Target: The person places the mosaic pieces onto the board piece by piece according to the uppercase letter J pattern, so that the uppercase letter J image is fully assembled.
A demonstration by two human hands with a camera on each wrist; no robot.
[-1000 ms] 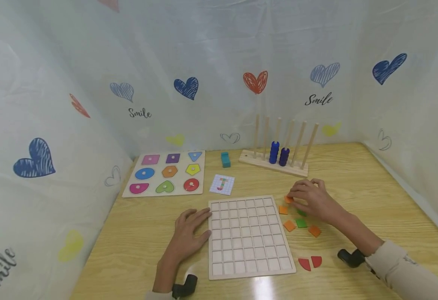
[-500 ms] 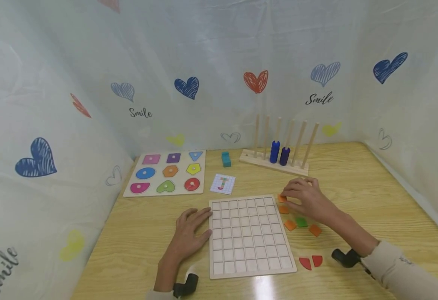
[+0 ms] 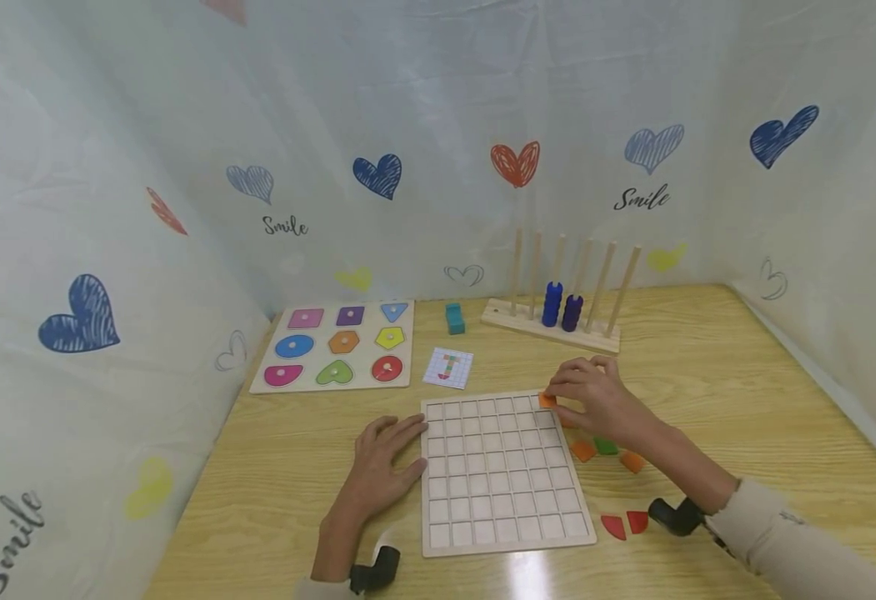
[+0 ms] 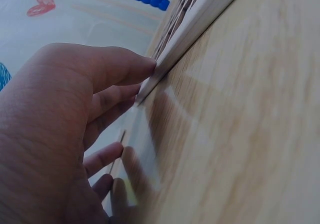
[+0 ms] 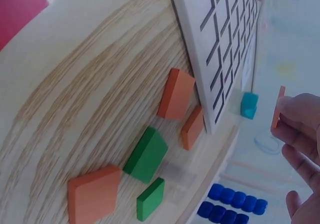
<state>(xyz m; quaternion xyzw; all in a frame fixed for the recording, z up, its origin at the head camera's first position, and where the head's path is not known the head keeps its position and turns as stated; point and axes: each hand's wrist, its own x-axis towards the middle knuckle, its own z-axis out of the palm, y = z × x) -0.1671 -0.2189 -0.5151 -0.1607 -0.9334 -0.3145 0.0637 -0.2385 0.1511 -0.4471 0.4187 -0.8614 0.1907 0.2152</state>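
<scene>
An orange square tile (image 5: 278,106) is pinched between the thumb and fingers of my right hand (image 3: 601,398), over the far right corner of the wooden grid board (image 3: 501,492). My left hand (image 3: 382,467) rests on the table at the board's left edge, fingertips and thumb touching that edge. Right of the board lie loose orange tiles (image 5: 95,194) and green tiles (image 5: 146,155), some hidden under my right hand in the head view. Two red quarter-circle pieces (image 3: 613,527) lie nearer me.
A small card with a J pattern (image 3: 448,367) lies behind the board. Further back are a shape puzzle (image 3: 337,348), a teal block (image 3: 455,318) and a peg stand (image 3: 550,325) bearing blue and dark blue beads.
My right hand has moved left from the loose tiles to the board's corner, carrying the orange tile. The left hand has stayed at the board's edge.
</scene>
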